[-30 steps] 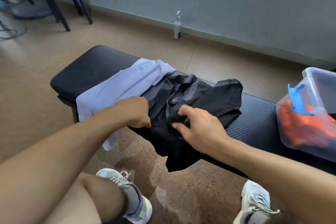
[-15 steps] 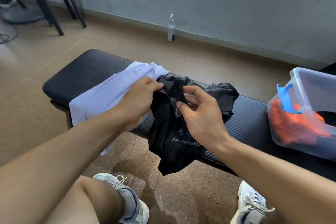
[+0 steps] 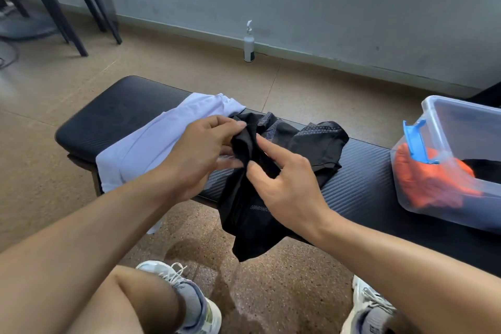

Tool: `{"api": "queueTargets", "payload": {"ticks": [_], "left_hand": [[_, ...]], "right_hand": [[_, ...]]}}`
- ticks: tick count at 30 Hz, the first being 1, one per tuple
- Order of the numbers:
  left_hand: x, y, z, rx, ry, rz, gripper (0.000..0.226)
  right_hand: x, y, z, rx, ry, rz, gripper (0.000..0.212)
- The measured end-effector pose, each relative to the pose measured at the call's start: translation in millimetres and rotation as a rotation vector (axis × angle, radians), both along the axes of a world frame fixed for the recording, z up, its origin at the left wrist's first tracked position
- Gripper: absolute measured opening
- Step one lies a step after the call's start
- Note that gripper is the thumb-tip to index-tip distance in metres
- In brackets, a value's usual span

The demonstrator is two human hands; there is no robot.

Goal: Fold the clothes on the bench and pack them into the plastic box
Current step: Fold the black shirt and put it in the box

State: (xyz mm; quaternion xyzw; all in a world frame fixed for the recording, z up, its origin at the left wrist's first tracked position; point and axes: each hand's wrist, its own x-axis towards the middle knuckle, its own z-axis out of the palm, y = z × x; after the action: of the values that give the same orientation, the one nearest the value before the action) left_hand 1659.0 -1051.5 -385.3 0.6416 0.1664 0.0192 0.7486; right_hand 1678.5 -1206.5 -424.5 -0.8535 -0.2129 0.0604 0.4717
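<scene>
The black garment [image 3: 273, 171] is bunched on the tabletop [image 3: 366, 192], its lower part hanging over the near edge, its long axis running from that edge toward the wall. An upper fold is pinched by the left hand [image 3: 200, 154]. The right hand [image 3: 287, 184] is pressed against the cloth with fingers extended, grasping nothing. The plastic box [image 3: 455, 127] is placed well to the right, nearer the right hand. A white garment [image 3: 151, 144] is left beside it.

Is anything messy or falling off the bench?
Yes. The black garment is bunched up, and its lower part hangs over the front edge of the bench. A corner of the white garment droops over that edge too. The left hand pinches the black fabric.
</scene>
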Motion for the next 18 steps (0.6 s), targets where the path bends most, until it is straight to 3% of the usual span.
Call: {"api": "queueTargets", "payload": {"ticks": [2, 7, 9, 11, 13, 15, 18], "left_hand": [[0.5, 3.5, 2.7, 0.015, -0.029, -0.020, 0.017], [1.0, 4.4, 4.7, 0.129, -0.095, -0.142, 0.026], [3.3, 14.3, 2.9, 0.457, -0.244, -0.083, 0.034], [7.6, 29.4, 3.7, 0.837, -0.355, -0.089, 0.058], [11.3, 41.2, 4.0, 0.981, -0.414, -0.232, 0.075], [15.4, 45.6, -1.8, 1.037, -0.447, -0.419, 0.073], [17.6, 37.2, -8.7, 1.090, -0.377, -0.667, 0.047]], "right_hand": [[-1.8, 0.0, 0.4, 0.070, 0.016, -0.009, 0.051], [1.0, 2.7, 5.5, 0.310, 0.118, -0.137, 0.015], [0.2, 2.3, 9.3, 0.344, 0.143, -0.160, 0.015], [-1.8, 0.8, 16.1, 0.384, 0.192, -0.121, 0.015], [-1.8, -2.0, 26.3, 0.435, 0.322, 0.009, 0.018], [3.1, -11.3, 41.3, 0.505, 0.489, 0.156, 0.020], [16.6, -33.0, 70.3, 0.478, 0.610, 0.337, 0.008]]}}
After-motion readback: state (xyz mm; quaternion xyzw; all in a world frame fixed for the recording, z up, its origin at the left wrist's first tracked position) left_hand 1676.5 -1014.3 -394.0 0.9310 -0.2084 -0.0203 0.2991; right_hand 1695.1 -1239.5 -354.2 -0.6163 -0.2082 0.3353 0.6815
